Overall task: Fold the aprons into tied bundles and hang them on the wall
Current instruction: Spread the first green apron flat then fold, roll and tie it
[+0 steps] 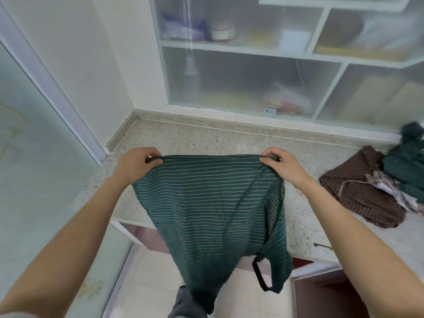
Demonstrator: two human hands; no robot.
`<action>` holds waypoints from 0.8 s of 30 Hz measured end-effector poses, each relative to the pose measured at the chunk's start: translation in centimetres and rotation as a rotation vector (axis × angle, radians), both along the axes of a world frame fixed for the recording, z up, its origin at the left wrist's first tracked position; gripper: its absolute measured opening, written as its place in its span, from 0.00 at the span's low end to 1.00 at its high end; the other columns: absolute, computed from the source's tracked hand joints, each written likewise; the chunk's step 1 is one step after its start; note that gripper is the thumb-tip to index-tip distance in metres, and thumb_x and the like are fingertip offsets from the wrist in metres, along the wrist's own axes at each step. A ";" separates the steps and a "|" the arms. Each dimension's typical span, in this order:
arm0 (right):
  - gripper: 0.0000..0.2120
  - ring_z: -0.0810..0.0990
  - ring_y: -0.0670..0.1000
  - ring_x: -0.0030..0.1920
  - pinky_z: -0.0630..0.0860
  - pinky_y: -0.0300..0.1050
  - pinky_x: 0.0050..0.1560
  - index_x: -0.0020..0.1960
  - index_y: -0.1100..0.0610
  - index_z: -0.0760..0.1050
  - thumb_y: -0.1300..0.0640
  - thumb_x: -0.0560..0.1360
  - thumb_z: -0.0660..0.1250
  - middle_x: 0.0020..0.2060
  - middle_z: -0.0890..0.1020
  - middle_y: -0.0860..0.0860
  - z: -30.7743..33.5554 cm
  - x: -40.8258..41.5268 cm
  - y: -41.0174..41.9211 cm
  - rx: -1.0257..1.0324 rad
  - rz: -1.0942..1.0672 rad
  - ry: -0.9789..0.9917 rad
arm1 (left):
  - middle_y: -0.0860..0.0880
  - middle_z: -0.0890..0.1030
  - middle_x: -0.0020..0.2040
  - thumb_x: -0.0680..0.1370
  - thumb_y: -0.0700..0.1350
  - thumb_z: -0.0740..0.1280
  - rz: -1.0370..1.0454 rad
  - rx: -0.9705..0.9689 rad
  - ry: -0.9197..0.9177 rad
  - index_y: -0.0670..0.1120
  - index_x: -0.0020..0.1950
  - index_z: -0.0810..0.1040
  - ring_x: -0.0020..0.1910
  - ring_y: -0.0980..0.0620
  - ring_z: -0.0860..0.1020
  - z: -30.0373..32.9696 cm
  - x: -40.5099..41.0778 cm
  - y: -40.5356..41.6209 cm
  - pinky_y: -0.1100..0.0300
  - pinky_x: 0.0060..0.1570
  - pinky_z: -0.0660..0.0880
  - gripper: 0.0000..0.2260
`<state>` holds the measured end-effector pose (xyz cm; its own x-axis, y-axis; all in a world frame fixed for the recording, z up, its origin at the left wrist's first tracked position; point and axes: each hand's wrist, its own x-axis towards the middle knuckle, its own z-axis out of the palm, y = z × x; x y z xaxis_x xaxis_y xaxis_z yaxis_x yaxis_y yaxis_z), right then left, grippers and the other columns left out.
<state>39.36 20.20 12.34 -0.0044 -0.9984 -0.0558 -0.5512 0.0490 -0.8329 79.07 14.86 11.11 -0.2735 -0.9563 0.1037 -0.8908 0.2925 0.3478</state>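
Overhead, one green apron (206,203) pinched by both hands' fingers (266,158); three more heaped right.

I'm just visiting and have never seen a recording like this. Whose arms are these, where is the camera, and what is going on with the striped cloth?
There is no machine here: a person wears a wide-angle camera on the head, so you look forward and down along their own bare arms. The left hand and the right hand each pinch a top corner of a green striped apron, holding it up spread out so that it hangs past the edge of a speckled stone counter. A dark strap loop dangles near its lower end. To the right on the counter lies a pile with a brown striped apron and more green cloth. Behind are shelves with frosted panels.
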 end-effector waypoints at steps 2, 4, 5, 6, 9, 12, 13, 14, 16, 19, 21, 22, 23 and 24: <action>0.02 0.76 0.47 0.43 0.69 0.37 0.42 0.43 0.52 0.77 0.56 0.73 0.71 0.41 0.81 0.49 -0.4 0.2 -2.7 -0.031 -0.057 0.015 | 0.49 0.82 0.49 0.77 0.48 0.66 0.046 -0.101 -0.021 0.48 0.51 0.79 0.46 0.47 0.79 0.0 -0.5 -3.2 0.55 0.44 0.74 0.06; 0.04 0.77 0.47 0.44 0.69 0.39 0.45 0.41 0.51 0.78 0.55 0.71 0.73 0.41 0.82 0.50 -0.8 0.6 -5.4 -0.025 -0.078 0.045 | 0.47 0.81 0.51 0.79 0.46 0.63 0.083 -0.159 -0.105 0.47 0.54 0.79 0.49 0.44 0.78 0.0 -1.0 -6.3 0.54 0.42 0.72 0.08; 0.04 0.78 0.48 0.43 0.68 0.39 0.45 0.40 0.51 0.79 0.55 0.71 0.73 0.39 0.82 0.50 -1.0 0.7 -7.0 -0.011 -0.070 0.076 | 0.46 0.80 0.52 0.79 0.45 0.62 0.099 -0.169 -0.137 0.46 0.56 0.78 0.50 0.43 0.77 -0.3 -1.0 -8.2 0.55 0.41 0.70 0.09; 0.05 0.78 0.50 0.40 0.68 0.39 0.42 0.38 0.53 0.79 0.54 0.71 0.72 0.37 0.82 0.51 -1.4 0.7 -9.5 -0.001 -0.062 0.121 | 0.45 0.80 0.52 0.80 0.44 0.61 0.108 -0.173 -0.141 0.45 0.57 0.78 0.50 0.43 0.77 -0.6 -0.9 -10.9 0.55 0.40 0.70 0.09; 0.09 0.79 0.55 0.38 0.65 0.40 0.36 0.38 0.57 0.80 0.53 0.75 0.68 0.35 0.82 0.56 -2.9 1.0 -15.2 0.014 -0.054 0.289 | 0.42 0.80 0.52 0.80 0.42 0.61 0.109 -0.151 -0.129 0.43 0.55 0.78 0.46 0.40 0.78 -1.8 -0.7 -17.1 0.51 0.38 0.73 0.08; 0.11 0.79 0.53 0.43 0.68 0.42 0.39 0.46 0.56 0.82 0.51 0.78 0.64 0.43 0.84 0.52 -4.8 1.6 -20.0 0.037 -0.093 0.460 | 0.42 0.80 0.50 0.79 0.43 0.62 0.089 -0.126 -0.166 0.42 0.54 0.78 0.44 0.39 0.78 -3.3 -0.6 -22.6 0.47 0.39 0.76 0.09; 0.12 0.79 0.53 0.44 0.69 0.43 0.39 0.47 0.55 0.81 0.50 0.78 0.63 0.44 0.83 0.52 -5.4 1.8 -21.2 0.069 -0.132 0.528 | 0.42 0.80 0.50 0.79 0.44 0.62 0.076 -0.121 -0.170 0.42 0.54 0.78 0.43 0.39 0.78 -3.9 -0.7 -24.1 0.48 0.39 0.76 0.09; 0.12 0.79 0.54 0.43 0.71 0.43 0.38 0.48 0.55 0.81 0.49 0.78 0.63 0.43 0.83 0.52 -6.5 2.0 -22.9 0.105 -0.192 0.558 | 0.42 0.80 0.49 0.79 0.45 0.62 0.060 -0.114 -0.169 0.42 0.54 0.78 0.43 0.39 0.79 -5.0 -0.9 -26.1 0.48 0.39 0.76 0.09; 0.09 0.80 0.54 0.40 0.75 0.44 0.40 0.48 0.54 0.81 0.50 0.77 0.65 0.42 0.83 0.53 -8.3 2.2 -24.9 0.166 -0.311 0.526 | 0.43 0.80 0.50 0.79 0.46 0.63 0.031 -0.083 -0.168 0.42 0.54 0.78 0.44 0.40 0.79 -7.0 -1.3 -28.8 0.49 0.41 0.75 0.09; 0.09 0.82 0.55 0.40 0.78 0.45 0.42 0.49 0.56 0.80 0.51 0.77 0.66 0.41 0.84 0.54 -11.3 2.6 -27.4 0.194 -0.421 0.526 | 0.42 0.81 0.49 0.79 0.48 0.63 0.033 -0.026 -0.172 0.43 0.55 0.79 0.45 0.41 0.79 -10.3 -2.1 -31.9 0.50 0.41 0.75 0.11; 0.09 0.81 0.55 0.41 0.74 0.43 0.39 0.51 0.56 0.79 0.52 0.77 0.65 0.42 0.83 0.55 -12.6 3.1 -28.5 0.178 -0.463 0.586 | 0.41 0.81 0.47 0.79 0.48 0.63 0.046 -0.001 -0.158 0.44 0.55 0.79 0.44 0.40 0.79 -12.3 -2.4 -33.3 0.51 0.41 0.75 0.11; 0.09 0.80 0.56 0.41 0.72 0.42 0.38 0.51 0.57 0.79 0.53 0.78 0.64 0.42 0.83 0.56 -13.2 3.3 -29.2 0.164 -0.478 0.608 | 0.40 0.81 0.47 0.79 0.48 0.63 0.054 0.003 -0.141 0.43 0.55 0.79 0.44 0.40 0.78 -13.1 -2.6 -33.9 0.51 0.41 0.75 0.11; 0.09 0.80 0.56 0.41 0.71 0.42 0.37 0.52 0.57 0.79 0.53 0.78 0.63 0.43 0.83 0.56 -14.5 3.5 -30.3 0.162 -0.488 0.626 | 0.40 0.81 0.48 0.79 0.47 0.63 0.066 0.017 -0.123 0.43 0.55 0.79 0.45 0.39 0.78 -14.4 -2.8 -34.9 0.50 0.41 0.75 0.10; 0.09 0.80 0.56 0.42 0.71 0.42 0.38 0.52 0.58 0.78 0.54 0.79 0.62 0.44 0.83 0.57 -15.2 3.6 -31.2 0.165 -0.487 0.635 | 0.39 0.81 0.50 0.79 0.46 0.63 0.072 0.026 -0.100 0.43 0.56 0.78 0.46 0.39 0.78 -15.3 -2.9 -35.6 0.50 0.43 0.75 0.10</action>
